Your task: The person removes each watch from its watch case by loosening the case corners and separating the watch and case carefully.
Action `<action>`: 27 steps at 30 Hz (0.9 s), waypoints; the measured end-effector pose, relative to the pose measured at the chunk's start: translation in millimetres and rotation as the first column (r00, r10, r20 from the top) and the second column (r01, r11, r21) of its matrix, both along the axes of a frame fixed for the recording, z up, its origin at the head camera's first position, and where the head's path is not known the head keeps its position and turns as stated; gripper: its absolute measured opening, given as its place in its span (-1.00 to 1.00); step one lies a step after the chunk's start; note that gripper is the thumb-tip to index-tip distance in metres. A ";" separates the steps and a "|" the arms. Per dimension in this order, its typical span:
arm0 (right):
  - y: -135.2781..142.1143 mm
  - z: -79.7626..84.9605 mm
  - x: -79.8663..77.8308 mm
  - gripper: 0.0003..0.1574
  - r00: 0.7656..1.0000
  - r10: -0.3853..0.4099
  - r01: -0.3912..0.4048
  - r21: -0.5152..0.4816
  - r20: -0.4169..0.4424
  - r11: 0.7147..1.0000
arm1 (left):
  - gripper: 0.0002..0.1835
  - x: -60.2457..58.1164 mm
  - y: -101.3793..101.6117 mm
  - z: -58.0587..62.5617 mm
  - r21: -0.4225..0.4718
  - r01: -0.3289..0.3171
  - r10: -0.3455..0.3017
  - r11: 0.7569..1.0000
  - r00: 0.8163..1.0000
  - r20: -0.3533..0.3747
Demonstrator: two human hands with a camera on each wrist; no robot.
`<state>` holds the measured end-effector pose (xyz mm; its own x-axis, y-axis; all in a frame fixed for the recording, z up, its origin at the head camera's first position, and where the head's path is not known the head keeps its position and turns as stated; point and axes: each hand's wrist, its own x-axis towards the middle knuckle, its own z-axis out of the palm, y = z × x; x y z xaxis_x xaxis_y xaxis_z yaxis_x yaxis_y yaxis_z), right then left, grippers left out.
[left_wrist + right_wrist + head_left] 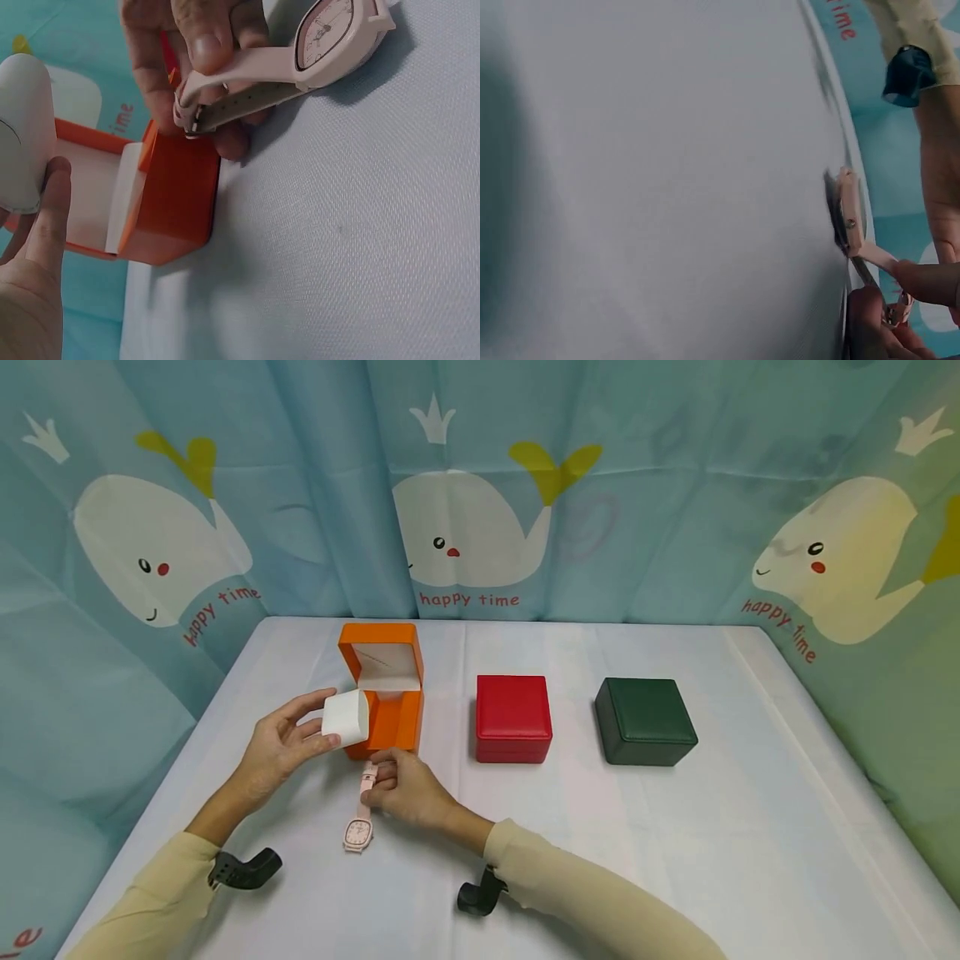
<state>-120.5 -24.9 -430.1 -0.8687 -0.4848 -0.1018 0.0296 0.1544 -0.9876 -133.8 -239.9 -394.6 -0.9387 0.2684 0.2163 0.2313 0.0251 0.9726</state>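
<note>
My left hand (281, 745) holds a white watch cushion (345, 718) between thumb and fingers, beside an orange watch box (405, 720). The box stands with its lid raised, showing a white lid lining. My right hand (408, 787) pinches the strap of a pink wristwatch (358, 833) just in front of the box. In the left wrist view, the watch (337, 37) has its strap looped at the buckle, with the right thumb on it. The watch face lies low by the white cloth, and the right wrist view shows the watch case (849, 210) edge-on.
To the right of the orange box stands a closed red box (513, 718). Farther right is a closed dark green box (647, 722). A white cloth (750, 827) covers the table, and a blue curtain (322, 527) with whale prints hangs behind it.
</note>
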 end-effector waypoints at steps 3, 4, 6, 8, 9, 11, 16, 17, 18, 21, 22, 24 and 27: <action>1.3 0.0 0.6 -0.62 0.986 0.039 -0.017 0.134 -0.160 0.991 | -0.35 -0.2 -0.5 -0.5 -0.005 -0.007 0.007 1.000 1.000 -0.008; 2.0 0.6 1.0 -0.66 0.972 0.061 -0.015 0.196 -0.228 0.980 | -0.36 -0.2 -0.7 -0.6 -0.008 -0.009 0.009 1.000 1.000 -0.010; 3.4 1.3 2.3 -0.70 0.919 0.121 0.011 0.332 -0.374 0.943 | -0.36 0.1 -1.4 -1.1 -0.016 -0.013 0.012 1.000 1.000 -0.015; 4.7 1.4 4.3 -0.71 0.856 0.186 0.056 0.444 -0.482 0.894 | -0.37 0.4 -2.2 -1.4 -0.020 -0.015 0.015 1.000 1.000 -0.017; 5.4 1.4 5.8 -0.69 0.838 0.209 0.068 0.477 -0.504 0.876 | -0.36 0.6 -2.4 -1.5 -0.019 -0.015 0.015 1.000 1.000 -0.016; 6.4 1.7 9.5 -0.63 0.805 0.247 0.088 0.520 -0.540 0.849 | -0.36 0.9 -2.7 -1.9 -0.021 -0.016 0.015 1.000 1.000 -0.016; 7.6 10.9 20.2 -0.38 0.757 0.351 0.073 0.606 -0.551 0.792 | -0.35 0.5 -1.3 -1.1 -0.016 -0.011 0.011 1.000 1.000 -0.008; 7.0 13.0 21.9 -0.31 0.740 0.385 0.067 0.630 -0.552 0.774 | -0.36 0.5 -1.2 -0.9 -0.019 -0.011 0.010 1.000 1.000 -0.009; 6.5 14.3 23.4 -0.27 0.720 0.421 0.063 0.656 -0.552 0.752 | -0.36 0.4 -1.1 -0.8 -0.016 -0.010 0.010 1.000 1.000 -0.007; 4.9 14.7 27.0 -0.17 0.670 0.511 0.056 0.723 -0.538 0.688 | -0.36 0.6 -0.4 -0.8 -0.012 -0.012 0.012 1.000 1.000 -0.005; 4.8 14.1 28.0 -0.17 0.660 0.535 0.055 0.744 -0.528 0.666 | -0.36 0.7 0.0 -0.9 -0.011 -0.013 0.013 1.000 1.000 -0.006; 5.1 12.5 29.9 -0.18 0.650 0.574 0.052 0.783 -0.498 0.620 | -0.37 0.9 0.5 -1.1 -0.002 -0.016 0.016 1.000 1.000 -0.010; 6.0 10.9 31.6 -0.22 0.657 0.606 0.043 0.825 -0.449 0.564 | -0.38 1.1 0.8 -1.4 0.011 -0.020 0.020 1.000 1.000 -0.018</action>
